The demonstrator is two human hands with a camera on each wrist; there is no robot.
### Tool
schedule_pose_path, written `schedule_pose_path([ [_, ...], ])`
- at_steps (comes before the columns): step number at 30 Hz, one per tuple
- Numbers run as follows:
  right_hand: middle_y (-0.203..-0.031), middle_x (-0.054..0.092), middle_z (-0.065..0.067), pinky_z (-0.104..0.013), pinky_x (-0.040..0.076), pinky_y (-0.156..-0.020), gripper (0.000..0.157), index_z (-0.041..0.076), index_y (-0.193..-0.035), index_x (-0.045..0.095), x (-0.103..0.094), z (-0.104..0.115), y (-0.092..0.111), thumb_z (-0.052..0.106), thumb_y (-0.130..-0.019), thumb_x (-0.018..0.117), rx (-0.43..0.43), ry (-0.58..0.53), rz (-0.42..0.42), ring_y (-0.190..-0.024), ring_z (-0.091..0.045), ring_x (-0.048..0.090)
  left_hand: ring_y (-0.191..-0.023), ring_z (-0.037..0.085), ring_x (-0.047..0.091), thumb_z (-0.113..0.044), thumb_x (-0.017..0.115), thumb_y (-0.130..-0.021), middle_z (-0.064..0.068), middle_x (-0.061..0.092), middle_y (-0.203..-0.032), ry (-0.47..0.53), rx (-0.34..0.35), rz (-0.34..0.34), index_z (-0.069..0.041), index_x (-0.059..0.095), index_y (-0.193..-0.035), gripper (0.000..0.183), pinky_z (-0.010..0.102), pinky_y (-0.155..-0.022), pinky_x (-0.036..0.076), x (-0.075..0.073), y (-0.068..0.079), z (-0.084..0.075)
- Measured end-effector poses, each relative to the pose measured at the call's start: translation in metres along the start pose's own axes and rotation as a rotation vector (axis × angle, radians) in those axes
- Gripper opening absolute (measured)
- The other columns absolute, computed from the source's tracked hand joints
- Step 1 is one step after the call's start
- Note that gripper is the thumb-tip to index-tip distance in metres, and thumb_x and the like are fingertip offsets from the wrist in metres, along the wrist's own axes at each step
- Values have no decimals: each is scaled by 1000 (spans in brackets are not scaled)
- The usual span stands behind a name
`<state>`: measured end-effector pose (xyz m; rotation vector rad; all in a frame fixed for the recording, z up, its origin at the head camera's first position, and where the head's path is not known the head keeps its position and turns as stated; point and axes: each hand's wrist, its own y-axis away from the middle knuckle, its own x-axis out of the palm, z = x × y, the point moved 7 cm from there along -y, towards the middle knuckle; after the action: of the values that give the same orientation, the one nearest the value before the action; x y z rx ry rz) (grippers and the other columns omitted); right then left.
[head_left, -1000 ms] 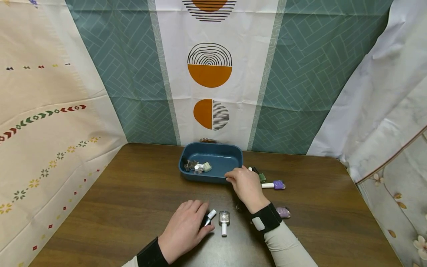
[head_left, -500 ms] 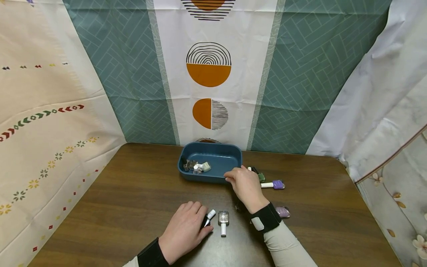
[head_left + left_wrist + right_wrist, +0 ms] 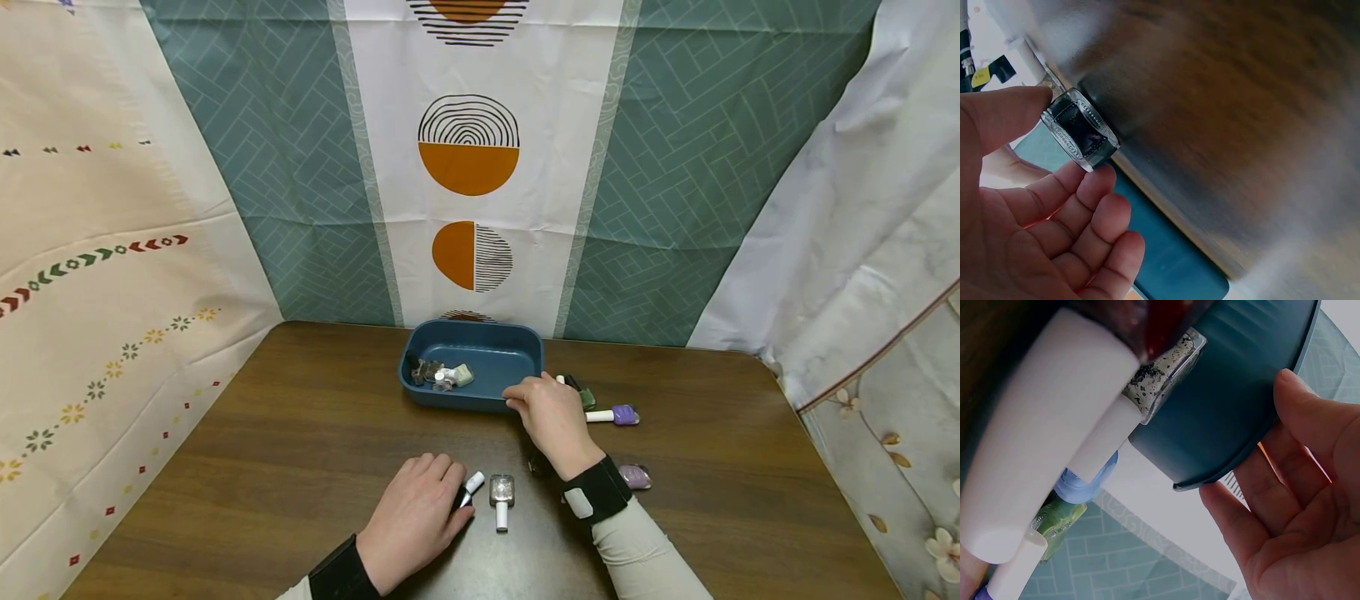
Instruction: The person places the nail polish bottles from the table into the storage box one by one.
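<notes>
My left hand (image 3: 416,521) pinches a small nail polish bottle with dark polish (image 3: 1082,130) between thumb and fingertips. It lies at the table surface, and in the head view the hand covers most of it, leaving its white cap (image 3: 475,481) showing. Just right of it lies a clear, glittery nail polish bottle (image 3: 502,490). My right hand (image 3: 553,417) grips the near right corner of a blue bin (image 3: 1210,419), thumb on the outer side of the rim and fingers curled over it. Inside the bin, several nail polish bottles (image 3: 444,375) lie at the left end.
Right of the bin lie a purple nail polish bottle (image 3: 625,415) and a green one (image 3: 588,400). A lilac bottle (image 3: 635,477) lies beside my right wrist, partly hidden. The right wrist view shows a speckled bottle (image 3: 1163,378) beside the bin. Patterned cloth (image 3: 322,167) hangs behind the table.
Hands, bin and bottles hold nearly the same places. My left thumb has shifted slightly left along the dark bottle.
</notes>
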<state>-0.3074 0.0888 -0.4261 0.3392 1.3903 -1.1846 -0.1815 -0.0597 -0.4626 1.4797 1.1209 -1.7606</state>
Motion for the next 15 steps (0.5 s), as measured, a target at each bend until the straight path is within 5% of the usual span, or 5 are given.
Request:
schedule_pose_path([
  [15,-87,71,8,-39,44,-102,11,22,-98,80,-1,1,0,21,-88,75,-10,9,-5,-84,-12,68,-78,14,46,-44,70,-88,-4,51,-86,17,-11,-11,-15,62,-97,32,35,-74,43,0,-2,0],
])
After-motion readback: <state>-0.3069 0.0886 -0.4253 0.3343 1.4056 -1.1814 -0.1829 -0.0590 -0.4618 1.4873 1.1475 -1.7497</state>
